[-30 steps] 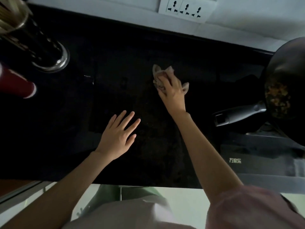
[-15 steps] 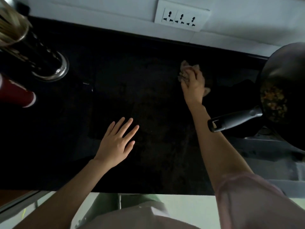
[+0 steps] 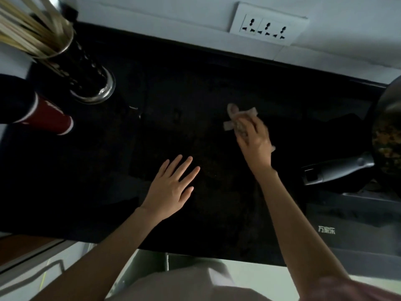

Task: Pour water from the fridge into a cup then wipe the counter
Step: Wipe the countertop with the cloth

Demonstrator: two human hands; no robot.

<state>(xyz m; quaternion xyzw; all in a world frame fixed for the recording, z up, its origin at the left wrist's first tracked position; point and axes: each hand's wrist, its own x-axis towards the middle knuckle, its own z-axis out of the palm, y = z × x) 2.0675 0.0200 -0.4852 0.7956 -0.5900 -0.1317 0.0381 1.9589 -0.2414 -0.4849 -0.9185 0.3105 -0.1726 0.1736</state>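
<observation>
My right hand point(image 3: 255, 141) presses a crumpled pale cloth point(image 3: 235, 117) flat onto the black counter point(image 3: 184, 94), right of centre. Most of the cloth is hidden under the fingers; only its edges stick out. My left hand point(image 3: 171, 190) rests flat on the counter nearer the front edge, fingers spread, holding nothing. A red paper cup point(image 3: 46, 117) stands at the far left of the counter; I cannot see what is in it.
A steel holder full of chopsticks point(image 3: 86, 72) stands at the back left beside the cup. At the right, a dark pan with food point(image 3: 388, 135) sits on a stove, its handle point(image 3: 334, 171) pointing toward my right arm. A wall socket point(image 3: 268, 25) is behind the counter.
My right hand slid the cloth to the right across the counter, then back to the left and toward me. The left hand stayed flat in place.
</observation>
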